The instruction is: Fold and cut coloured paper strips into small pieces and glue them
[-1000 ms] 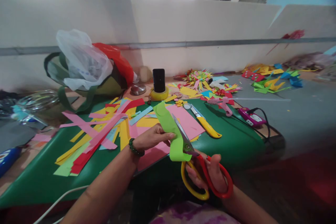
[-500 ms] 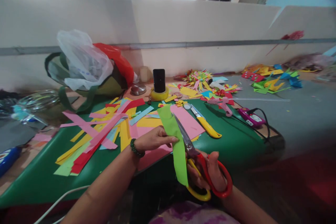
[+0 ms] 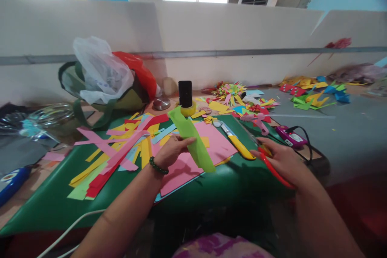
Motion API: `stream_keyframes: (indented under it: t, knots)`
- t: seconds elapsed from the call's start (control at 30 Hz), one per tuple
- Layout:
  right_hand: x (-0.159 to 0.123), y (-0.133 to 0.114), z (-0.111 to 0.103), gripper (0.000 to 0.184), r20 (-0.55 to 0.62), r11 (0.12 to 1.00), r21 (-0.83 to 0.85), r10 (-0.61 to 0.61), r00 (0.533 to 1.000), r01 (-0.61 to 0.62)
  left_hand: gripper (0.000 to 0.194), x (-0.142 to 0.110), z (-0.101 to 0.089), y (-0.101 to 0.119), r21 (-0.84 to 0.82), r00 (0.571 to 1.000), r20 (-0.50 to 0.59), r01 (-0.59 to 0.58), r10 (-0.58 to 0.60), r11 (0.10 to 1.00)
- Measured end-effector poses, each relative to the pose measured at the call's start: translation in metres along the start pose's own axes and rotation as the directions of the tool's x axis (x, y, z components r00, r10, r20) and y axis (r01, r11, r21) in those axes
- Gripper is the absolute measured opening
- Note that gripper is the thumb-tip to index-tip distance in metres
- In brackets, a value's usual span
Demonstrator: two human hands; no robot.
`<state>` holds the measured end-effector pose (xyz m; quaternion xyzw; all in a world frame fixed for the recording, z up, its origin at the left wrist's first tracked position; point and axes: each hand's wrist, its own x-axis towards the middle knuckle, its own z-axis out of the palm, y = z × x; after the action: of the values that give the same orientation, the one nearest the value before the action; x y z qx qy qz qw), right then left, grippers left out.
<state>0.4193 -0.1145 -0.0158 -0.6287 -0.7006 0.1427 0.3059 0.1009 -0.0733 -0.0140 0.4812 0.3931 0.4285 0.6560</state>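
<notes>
A light green paper strip (image 3: 196, 147) is pinched between the thumb and fingers of my left hand (image 3: 174, 150), tilted above the pink paper sheets (image 3: 181, 169). Off to the right, my right hand (image 3: 281, 159) is closed around scissors (image 3: 273, 171) with red and yellow handles. Their blades point away, over the green work surface (image 3: 242, 181), close to a yellow utility knife (image 3: 238, 143). Left of the pink sheets lies a pile of cut strips (image 3: 117, 149) in pink, yellow, red and pale green.
A phone (image 3: 185, 93) stands in a yellow tape roll (image 3: 188, 110) at the back. A pink glue gun (image 3: 258, 123) and a purple corded box (image 3: 290, 137) lie right. Bags (image 3: 102, 76) stand back left, and folded paper pieces (image 3: 314, 92) lie far right.
My right hand has carried the scissors right, away from the green strip. My left hand has shifted left and up with the strip, which now tilts more.
</notes>
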Motion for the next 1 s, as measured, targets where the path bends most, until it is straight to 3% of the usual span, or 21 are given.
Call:
stream_keyframes:
  t: [0.07,0.17,0.33,0.43,0.5,0.57,0.63,0.73,0.8,0.9,1.0]
  knots:
    - [0.016,0.025,-0.012,0.045,0.049,0.948,-0.315,0.053,0.997,-0.035,0.039,0.004,-0.002,-0.001,-0.096,0.997,-0.076,0.01,-0.017,0.995]
    - [0.028,0.055,-0.012,0.047,0.141,0.842,-0.54,0.1,0.985,-0.009,0.033,0.009,-0.003,-0.003,-0.194,0.982,-0.188,-0.014,-0.023,0.981]
    - [0.035,0.076,-0.004,0.047,0.193,0.797,-0.602,0.09,0.977,0.045,0.025,0.016,-0.006,-0.005,-0.27,0.944,-0.329,-0.082,-0.012,0.959]
    - [0.038,0.068,-0.009,0.042,0.195,0.737,-0.675,0.142,0.97,0.028,0.024,0.02,-0.008,-0.006,-0.3,0.919,-0.393,-0.124,-0.004,0.946]
    - [0.037,0.05,-0.013,0.038,0.17,0.742,-0.671,0.138,0.976,0.012,0.027,0.022,-0.008,-0.007,-0.296,0.904,-0.429,-0.147,0.006,0.944]
    - [0.032,0.022,-0.008,0.039,0.107,0.841,-0.541,0.053,0.993,0.013,0.031,0.023,-0.006,-0.009,-0.278,0.893,-0.45,-0.163,0.021,0.947]
    - [0.026,-0.015,0.011,0.043,0.043,0.963,-0.252,-0.09,0.995,0.098,0.035,0.023,-0.003,-0.011,-0.256,0.894,-0.446,-0.174,0.044,0.951]
    - [0.023,-0.066,0.056,0.062,0.109,0.954,0.183,-0.259,0.96,0.237,0.042,0.02,0.004,-0.015,-0.235,0.917,-0.391,-0.185,0.082,0.954]
    - [0.031,-0.086,0.082,0.066,0.169,0.926,0.308,-0.278,0.946,0.217,0.044,0.018,0.006,-0.015,-0.236,0.936,-0.34,-0.174,0.087,0.956]
    - [0.05,-0.089,0.094,0.056,0.186,0.89,0.415,-0.287,0.94,0.19,0.039,0.015,0.004,-0.013,-0.257,0.95,-0.31,-0.121,0.036,0.959]
    - [0.07,-0.068,0.079,0.054,0.19,0.879,0.461,-0.235,0.953,0.125,0.027,0.014,0.001,-0.008,-0.279,0.941,-0.337,-0.081,-0.018,0.957]
